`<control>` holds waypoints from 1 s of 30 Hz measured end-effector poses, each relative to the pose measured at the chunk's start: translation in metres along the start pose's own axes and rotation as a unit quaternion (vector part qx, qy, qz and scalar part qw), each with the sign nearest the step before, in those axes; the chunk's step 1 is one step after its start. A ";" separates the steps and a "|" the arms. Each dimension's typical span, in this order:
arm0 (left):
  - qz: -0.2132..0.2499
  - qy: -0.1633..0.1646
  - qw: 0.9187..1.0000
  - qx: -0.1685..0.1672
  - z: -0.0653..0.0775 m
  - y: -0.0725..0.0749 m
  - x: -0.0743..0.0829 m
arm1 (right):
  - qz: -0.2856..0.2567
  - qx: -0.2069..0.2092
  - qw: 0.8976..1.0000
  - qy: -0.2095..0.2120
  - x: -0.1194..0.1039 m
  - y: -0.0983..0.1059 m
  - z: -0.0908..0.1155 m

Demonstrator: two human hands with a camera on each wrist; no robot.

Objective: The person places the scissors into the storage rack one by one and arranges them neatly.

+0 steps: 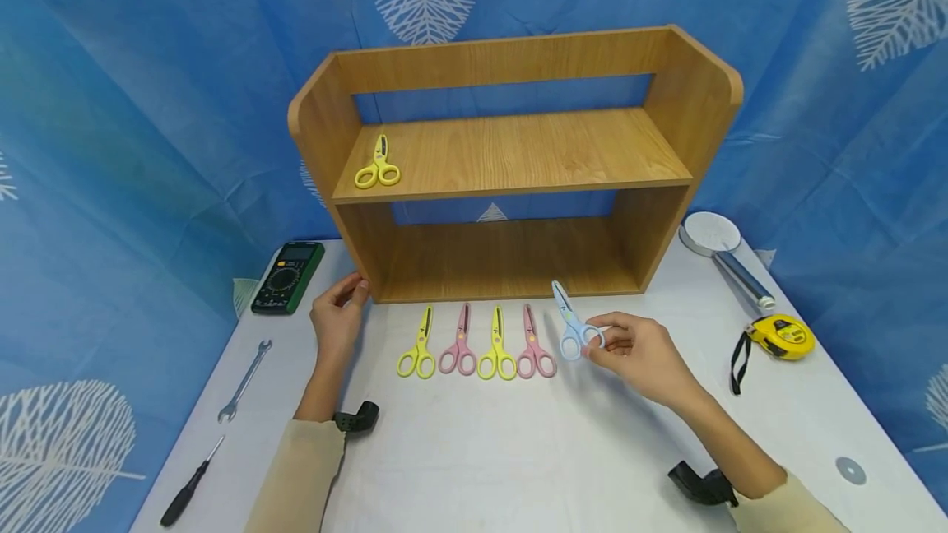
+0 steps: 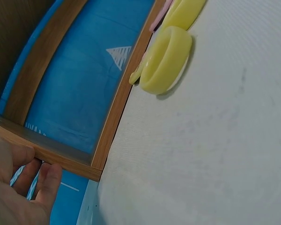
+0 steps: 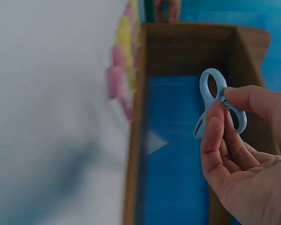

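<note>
My right hand (image 1: 640, 352) pinches a pair of light blue scissors (image 1: 570, 327) by the handle loops, blades pointing up toward the shelf. In the right wrist view, thumb and fingers grip the blue scissors (image 3: 210, 86) near the loops. My left hand (image 1: 339, 315) holds the lower left side of the wooden shelf (image 1: 511, 150), with thumb and curled fingers at its edge in the left wrist view. In front of the shelf lie yellow scissors (image 1: 420, 348), pink scissors (image 1: 461, 344), more yellow scissors (image 1: 497, 348) and more pink scissors (image 1: 533, 346) in a row.
Yellow scissors (image 1: 379, 164) lie on the upper board's left end. At left are a multimeter (image 1: 287, 278), a wrench (image 1: 244, 382) and a screwdriver (image 1: 191, 485). At right are a magnifying glass (image 1: 729, 260), a tape measure (image 1: 781, 337) and a grey disc (image 1: 850, 470).
</note>
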State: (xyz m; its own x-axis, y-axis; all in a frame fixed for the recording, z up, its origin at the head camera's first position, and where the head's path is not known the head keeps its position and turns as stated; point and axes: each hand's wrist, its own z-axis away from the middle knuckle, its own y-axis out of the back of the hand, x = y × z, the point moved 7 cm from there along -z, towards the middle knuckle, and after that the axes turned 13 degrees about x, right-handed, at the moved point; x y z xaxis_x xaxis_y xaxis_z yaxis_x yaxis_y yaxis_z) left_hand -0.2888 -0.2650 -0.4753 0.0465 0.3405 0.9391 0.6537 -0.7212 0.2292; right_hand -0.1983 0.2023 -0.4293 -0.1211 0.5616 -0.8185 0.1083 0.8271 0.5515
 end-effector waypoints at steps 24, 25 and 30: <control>0.033 0.018 0.999 -0.004 -0.003 -0.003 -0.003 | -0.078 0.052 0.991 0.101 -0.202 -0.003 -0.135; 0.038 0.021 0.999 -0.005 -0.002 -0.003 -0.003 | -0.079 0.050 0.990 0.102 -0.205 -0.009 -0.141; 0.042 0.020 0.999 -0.002 -0.002 -0.002 -0.003 | -0.082 0.033 0.991 0.099 -0.222 -0.033 -0.166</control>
State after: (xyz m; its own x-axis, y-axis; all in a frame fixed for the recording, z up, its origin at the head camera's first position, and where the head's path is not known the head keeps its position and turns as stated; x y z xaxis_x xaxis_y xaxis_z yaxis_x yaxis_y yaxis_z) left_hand -0.2919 -0.2652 -0.4778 0.0703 0.2550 0.9644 0.6465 -0.7479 0.1506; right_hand -0.3384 0.0543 -0.2391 -0.3329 0.4183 -0.8451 0.1338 0.9081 0.3968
